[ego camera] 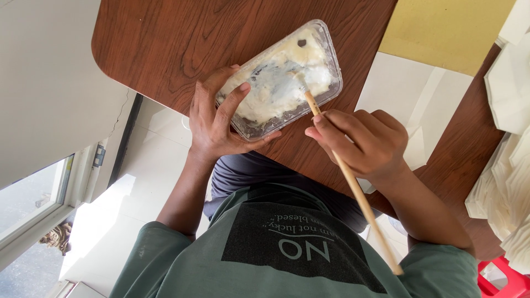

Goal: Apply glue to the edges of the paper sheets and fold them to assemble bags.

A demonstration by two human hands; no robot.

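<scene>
Brown wood-grain desk (165,44), rounded corner at the upper left, near edge running across above the lap. On the right side of the desk, a yellow sheet (441,27) at the far edge, a white sheet (414,105) below it, and a pile of folded white paper (508,165) along the right edge.

Near the front edge, toward the rounded corner: a clear plastic container (330,91), rectangular, lying at a slant, holding thick whitish paste (276,91) smeared with grey and dark streaks.

Left hand (212,121) wrapped round the container's near end, thumb under the lower wall, fingers spread over the rim, forefinger lying over the paste. Right hand (364,143) just beside the container's lower wall, closed narrowly on a long wooden brush (359,193), pinched low on the stick, long end trailing back over the chest. Bristle end down in the middle of the paste.

Seemingly the stage of working or loading the brush in the paste, container braced against sliding. For the next move, judging from this: a firm hold by the left hand, a clean lift of the bristles over the rim, and care against drips on the white sheet close by.
</scene>
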